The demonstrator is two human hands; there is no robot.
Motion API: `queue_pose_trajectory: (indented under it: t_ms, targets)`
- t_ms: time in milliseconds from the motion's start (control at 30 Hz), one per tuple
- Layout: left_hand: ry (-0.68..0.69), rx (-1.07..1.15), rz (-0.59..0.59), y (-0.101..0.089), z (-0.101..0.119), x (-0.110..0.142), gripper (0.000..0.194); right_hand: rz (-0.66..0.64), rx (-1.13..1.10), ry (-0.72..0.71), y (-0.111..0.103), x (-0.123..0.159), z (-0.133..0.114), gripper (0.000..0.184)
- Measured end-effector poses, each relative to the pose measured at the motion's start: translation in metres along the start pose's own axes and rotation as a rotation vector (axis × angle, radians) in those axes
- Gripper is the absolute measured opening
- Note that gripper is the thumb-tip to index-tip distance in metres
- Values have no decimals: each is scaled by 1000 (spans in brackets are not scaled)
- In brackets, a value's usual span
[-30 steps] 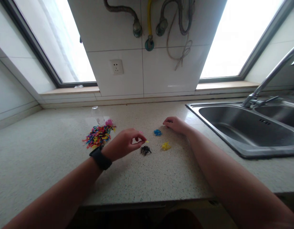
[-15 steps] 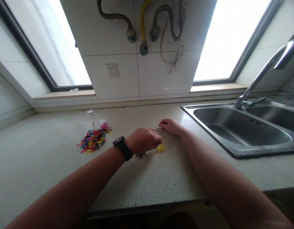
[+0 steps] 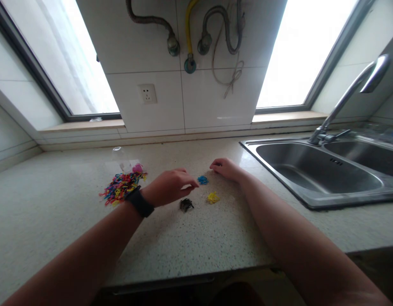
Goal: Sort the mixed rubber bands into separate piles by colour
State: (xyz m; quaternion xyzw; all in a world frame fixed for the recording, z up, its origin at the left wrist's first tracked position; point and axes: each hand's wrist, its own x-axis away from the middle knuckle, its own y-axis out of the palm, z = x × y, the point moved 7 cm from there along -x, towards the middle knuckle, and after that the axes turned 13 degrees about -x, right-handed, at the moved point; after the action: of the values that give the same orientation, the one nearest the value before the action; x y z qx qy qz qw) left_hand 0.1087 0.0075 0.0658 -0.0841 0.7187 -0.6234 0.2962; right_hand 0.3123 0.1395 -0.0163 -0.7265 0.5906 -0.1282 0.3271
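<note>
My left hand [image 3: 171, 185], with a black watch [image 3: 139, 202] at the wrist, is over the counter with fingers stretched and apart, nothing visible in them. Its fingertips are near a small pile of blue elastic bands [image 3: 203, 180]. Below it lies a black bunch of bands [image 3: 186, 205], and to the right a yellow bunch [image 3: 212, 197]. A large mixed heap of coloured bands [image 3: 120, 187] lies left of the hand, partly behind the wrist. Resting on the counter, my right hand [image 3: 226, 168] has curled fingers; what they hold, if anything, is hidden.
Behind the heap are a clear container [image 3: 118, 156] and a pink object [image 3: 137, 168]. A steel sink [image 3: 298, 199] with a tap [image 3: 343, 100] is set into the counter [image 3: 171, 250] at the right. Pipes and a socket [image 3: 147, 94] are on the tiled wall.
My left hand has moved left from above the yellow bunch, and its fingers have spread. The blue and black piles are now uncovered. My right hand stays in place.
</note>
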Motion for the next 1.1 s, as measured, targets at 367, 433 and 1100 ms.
queue_pose_trajectory:
  t_ms: [367,433,1100]
  targets:
    - [-728,-255,282,-46,-141,139,29,-8,28,35,-3,2,-2,24]
    - [-856,-229,326,-49,-159,159,30,-13,26,35,-3,3,-5,25]
    - [-943,-202,405,-38,-177,170,31,-32,78,0,-4,12,-14,25]
